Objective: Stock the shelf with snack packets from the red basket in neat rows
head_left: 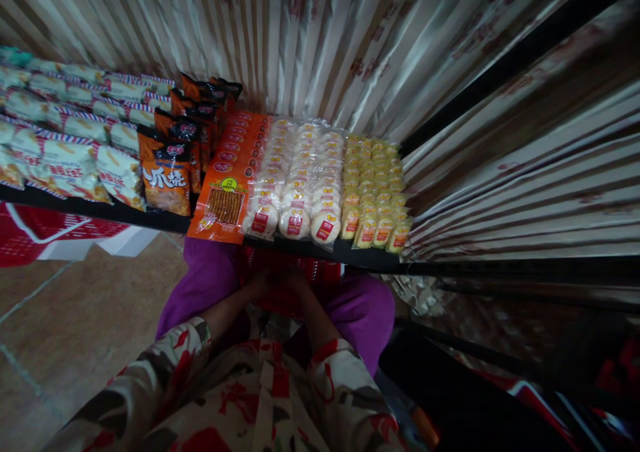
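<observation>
Front orange-and-black snack bag (167, 175): big white characters "爪烧"; smaller lettering above, blurred. Orange flat packet (220, 202): print in yellow-green circle too small to read. White round wrapped crackers (295, 222): red labels, pale print unclear. Yellow wrapped snacks (383, 229): orange-red labels, unreadable. White snack bags (67, 162): red lettering, blurred.

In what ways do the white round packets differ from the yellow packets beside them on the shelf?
The white packets are wide and disc-shaped; the yellow packets are narrower. The white packets form three columns, the yellow packets four. Both have clear wrappers and sit on the black shelf.
</observation>
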Motion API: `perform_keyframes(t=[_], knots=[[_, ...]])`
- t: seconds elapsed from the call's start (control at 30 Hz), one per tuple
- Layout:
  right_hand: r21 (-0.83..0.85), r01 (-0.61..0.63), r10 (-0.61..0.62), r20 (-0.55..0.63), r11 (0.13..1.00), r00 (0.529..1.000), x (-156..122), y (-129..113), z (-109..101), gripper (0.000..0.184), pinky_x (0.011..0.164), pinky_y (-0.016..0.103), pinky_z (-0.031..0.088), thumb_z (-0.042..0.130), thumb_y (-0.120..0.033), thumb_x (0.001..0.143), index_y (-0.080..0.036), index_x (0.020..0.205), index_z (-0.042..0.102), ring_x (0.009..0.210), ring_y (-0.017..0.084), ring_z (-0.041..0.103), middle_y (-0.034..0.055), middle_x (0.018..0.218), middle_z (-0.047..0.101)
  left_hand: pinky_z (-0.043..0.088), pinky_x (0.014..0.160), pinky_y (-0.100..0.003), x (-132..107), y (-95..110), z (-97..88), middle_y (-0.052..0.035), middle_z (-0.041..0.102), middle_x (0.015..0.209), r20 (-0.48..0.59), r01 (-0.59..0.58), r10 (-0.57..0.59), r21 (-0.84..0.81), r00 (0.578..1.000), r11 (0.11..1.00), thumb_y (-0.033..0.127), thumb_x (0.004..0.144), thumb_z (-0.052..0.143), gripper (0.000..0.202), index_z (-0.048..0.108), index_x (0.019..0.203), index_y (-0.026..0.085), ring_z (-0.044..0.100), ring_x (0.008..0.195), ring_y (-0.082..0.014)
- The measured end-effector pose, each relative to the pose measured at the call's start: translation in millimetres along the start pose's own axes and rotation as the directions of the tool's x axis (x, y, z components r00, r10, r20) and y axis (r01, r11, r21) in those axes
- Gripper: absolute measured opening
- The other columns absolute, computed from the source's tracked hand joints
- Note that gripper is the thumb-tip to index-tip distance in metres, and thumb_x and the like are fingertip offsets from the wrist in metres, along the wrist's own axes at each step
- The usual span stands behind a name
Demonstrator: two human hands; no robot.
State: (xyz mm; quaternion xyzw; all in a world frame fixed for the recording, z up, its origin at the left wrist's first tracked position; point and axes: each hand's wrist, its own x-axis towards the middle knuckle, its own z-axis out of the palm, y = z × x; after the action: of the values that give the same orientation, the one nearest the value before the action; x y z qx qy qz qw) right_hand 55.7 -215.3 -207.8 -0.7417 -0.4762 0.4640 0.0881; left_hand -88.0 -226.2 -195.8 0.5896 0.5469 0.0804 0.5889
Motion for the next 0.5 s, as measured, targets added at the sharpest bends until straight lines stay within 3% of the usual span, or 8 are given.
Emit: perform_keyframes(t=[0.5], knots=[[0.354,0.098,-0.074,-0.081,0.93,0.994,-10,-5,-2,0.018,0.066,0.027,0.045,0.06,-0.036,0.073,-0.021,0.064,0.065,0.068,0.016,0.058,0.0018,0.068,0.066,0.041,0.066,-0.028,-7,-7,1.4,-0.0079,0.065,0.076,-0.123,-0.016,0.022,0.057,0.992,0.998,0.034,0.083,0.053,0.022,0.063,0.082,0.014,0.059,0.07,-0.0187]])
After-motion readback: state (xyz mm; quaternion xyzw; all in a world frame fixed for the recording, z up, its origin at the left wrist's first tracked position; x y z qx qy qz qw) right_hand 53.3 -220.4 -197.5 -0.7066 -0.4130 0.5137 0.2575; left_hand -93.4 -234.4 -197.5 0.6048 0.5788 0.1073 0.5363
